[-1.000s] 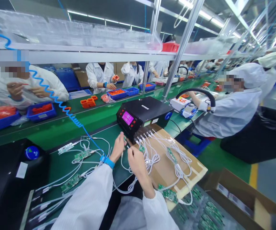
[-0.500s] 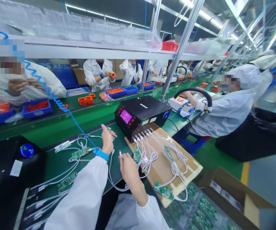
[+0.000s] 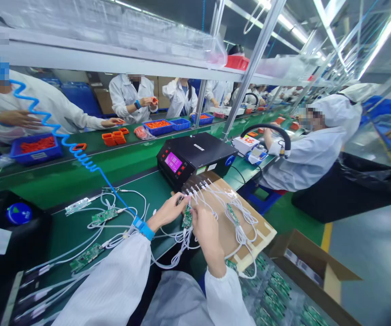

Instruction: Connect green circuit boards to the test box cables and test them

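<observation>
A small green circuit board [image 3: 186, 217] stands on end between both hands, just in front of the black box [image 3: 202, 154] and over the near-left edge of the cardboard sheet [image 3: 259, 231]. It is narrow and long, dotted with tiny parts. The right hand [image 3: 205, 225] has its fingers closed on the board's side. The left hand [image 3: 167, 211] pinches a plug [image 3: 179, 199] at the board's top end, fingertips together. White cables [image 3: 239, 226] lie looped around it

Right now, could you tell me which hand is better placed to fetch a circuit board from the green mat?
Probably the left hand: the spare boards lie on its side, while the right hand sits farther off, over the cardboard.
</observation>
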Demonstrator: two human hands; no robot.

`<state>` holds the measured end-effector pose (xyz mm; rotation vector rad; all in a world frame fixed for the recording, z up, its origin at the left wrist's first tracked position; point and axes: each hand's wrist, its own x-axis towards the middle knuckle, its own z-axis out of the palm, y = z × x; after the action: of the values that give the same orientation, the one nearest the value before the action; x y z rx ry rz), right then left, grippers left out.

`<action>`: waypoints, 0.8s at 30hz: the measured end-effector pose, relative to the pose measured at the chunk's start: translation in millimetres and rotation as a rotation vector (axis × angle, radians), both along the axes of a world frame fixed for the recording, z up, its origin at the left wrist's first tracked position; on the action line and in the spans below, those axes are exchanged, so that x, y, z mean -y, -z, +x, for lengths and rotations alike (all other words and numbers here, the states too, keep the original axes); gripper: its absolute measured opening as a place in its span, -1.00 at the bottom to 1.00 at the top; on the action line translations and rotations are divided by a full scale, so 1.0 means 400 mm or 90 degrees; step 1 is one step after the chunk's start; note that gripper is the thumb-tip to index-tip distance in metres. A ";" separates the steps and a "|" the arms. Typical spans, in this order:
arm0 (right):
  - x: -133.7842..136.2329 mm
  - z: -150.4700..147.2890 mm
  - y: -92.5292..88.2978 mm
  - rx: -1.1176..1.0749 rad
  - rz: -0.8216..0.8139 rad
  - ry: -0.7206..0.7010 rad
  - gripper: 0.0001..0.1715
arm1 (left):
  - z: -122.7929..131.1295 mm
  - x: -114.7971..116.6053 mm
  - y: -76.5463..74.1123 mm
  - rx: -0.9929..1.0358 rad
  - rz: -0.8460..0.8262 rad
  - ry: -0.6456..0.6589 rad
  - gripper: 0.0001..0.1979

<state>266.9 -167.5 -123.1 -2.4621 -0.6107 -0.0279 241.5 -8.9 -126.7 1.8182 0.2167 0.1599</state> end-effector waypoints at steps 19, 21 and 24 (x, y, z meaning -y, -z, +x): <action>0.108 -0.013 -0.017 -0.231 0.423 -0.085 -0.49 | 0.032 0.143 -0.018 0.069 0.043 -0.016 -0.57; 0.121 -0.012 -0.012 -0.252 0.450 -0.091 -0.46 | 0.032 0.147 -0.022 0.061 0.048 0.001 -0.56; 0.134 -0.012 -0.001 -0.284 0.471 -0.079 -0.42 | 0.030 0.155 -0.027 0.060 0.067 0.023 -0.55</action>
<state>261.9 -221.1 -122.9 -1.6372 -0.4437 0.2860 253.6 -70.9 -115.8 1.9119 0.1102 0.2346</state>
